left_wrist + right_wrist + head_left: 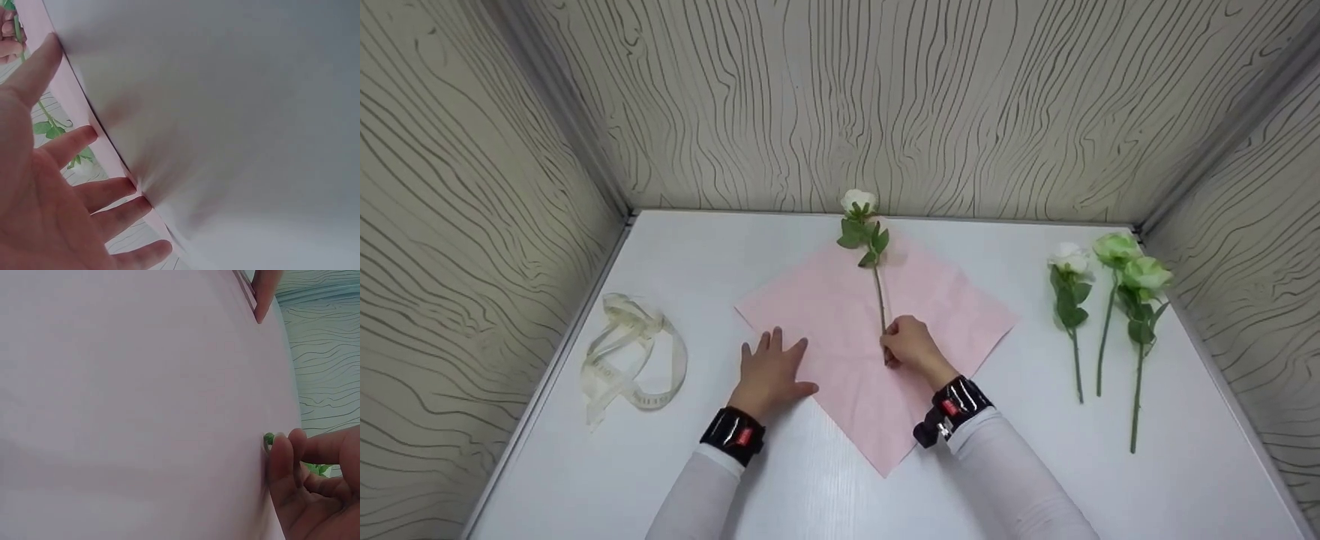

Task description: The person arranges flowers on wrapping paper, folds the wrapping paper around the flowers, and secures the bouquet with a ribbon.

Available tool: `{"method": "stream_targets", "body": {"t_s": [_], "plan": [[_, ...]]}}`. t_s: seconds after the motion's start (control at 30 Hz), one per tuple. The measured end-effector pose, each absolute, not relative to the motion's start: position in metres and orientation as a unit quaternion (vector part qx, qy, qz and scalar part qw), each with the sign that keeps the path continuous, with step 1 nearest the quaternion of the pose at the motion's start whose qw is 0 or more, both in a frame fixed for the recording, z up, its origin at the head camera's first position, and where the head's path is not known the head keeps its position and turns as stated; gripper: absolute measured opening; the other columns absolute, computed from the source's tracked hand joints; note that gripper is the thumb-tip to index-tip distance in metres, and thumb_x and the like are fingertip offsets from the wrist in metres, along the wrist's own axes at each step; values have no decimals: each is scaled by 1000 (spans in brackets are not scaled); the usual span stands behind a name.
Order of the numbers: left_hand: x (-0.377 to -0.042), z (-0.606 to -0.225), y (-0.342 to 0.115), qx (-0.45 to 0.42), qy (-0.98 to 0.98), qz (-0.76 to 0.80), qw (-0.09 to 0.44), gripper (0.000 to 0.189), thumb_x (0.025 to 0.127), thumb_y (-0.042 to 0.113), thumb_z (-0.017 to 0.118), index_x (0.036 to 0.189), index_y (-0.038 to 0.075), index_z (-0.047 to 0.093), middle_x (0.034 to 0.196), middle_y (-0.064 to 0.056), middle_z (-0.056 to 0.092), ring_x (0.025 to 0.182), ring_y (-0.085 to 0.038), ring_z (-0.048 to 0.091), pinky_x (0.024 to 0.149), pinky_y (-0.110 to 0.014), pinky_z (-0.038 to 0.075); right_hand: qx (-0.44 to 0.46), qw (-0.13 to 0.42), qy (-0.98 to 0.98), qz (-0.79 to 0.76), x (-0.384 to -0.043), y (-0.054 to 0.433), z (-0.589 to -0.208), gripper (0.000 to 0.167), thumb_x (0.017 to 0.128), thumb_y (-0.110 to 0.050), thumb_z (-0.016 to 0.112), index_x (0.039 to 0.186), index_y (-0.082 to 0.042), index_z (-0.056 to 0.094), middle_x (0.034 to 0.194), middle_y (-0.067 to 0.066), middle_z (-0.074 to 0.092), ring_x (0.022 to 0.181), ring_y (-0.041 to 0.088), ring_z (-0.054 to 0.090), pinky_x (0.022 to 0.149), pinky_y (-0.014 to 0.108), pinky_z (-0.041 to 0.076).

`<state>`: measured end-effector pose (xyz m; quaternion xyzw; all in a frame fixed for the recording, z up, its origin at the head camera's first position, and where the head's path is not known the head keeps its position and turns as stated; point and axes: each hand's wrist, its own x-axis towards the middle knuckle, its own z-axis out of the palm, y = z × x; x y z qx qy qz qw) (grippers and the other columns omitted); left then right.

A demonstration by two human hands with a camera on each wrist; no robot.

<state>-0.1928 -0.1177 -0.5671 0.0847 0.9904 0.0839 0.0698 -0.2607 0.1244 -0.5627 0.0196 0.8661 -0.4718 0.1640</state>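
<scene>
A white rose (pixel 859 201) with a green stem and leaves lies over a square sheet of pink paper (pixel 855 420), its bloom past the sheet's far corner. My right hand (pixel 911 343) pinches the lower end of its stem between thumb and fingers; the right wrist view shows the cut stem end (pixel 269 438) poking out by the thumb. With fingers spread, my left hand (pixel 771 375) rests at the sheet's left edge. In the left wrist view its fingertips (pixel 87 134) touch along that pink edge (pixel 67 95).
A looped cream ribbon (pixel 675 360) with lettering lies at the left of the white table (pixel 825 502). On the right lie another white rose (pixel 1069 259) and two pale green roses (pixel 1146 276). Wood-patterned panels (pixel 840 105) enclose the back and sides.
</scene>
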Motion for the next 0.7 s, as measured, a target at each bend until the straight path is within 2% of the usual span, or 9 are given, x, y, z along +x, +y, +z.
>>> {"method": "stream_targets", "body": {"t_s": [0.47, 0.7], "plan": [[-192, -565, -117, 89, 992, 74, 58, 80, 67, 60, 64, 134, 24, 40, 137, -23, 30, 125, -40, 26, 92, -65, 19, -26, 131, 889, -437, -263, 123, -575, 11, 80, -10, 61, 73, -2, 56, 54, 9, 58, 43, 19, 56, 40, 29, 47], [-192, -564, -118, 87, 991, 76, 66, 81, 67, 61, 63, 135, 24, 39, 138, -23, 28, 126, -40, 24, 93, -65, 18, -21, 109, 903, -415, -261, 145, -557, 17, 84, -21, 60, 81, -4, 58, 61, 9, 57, 47, 17, 53, 41, 29, 45]]}}
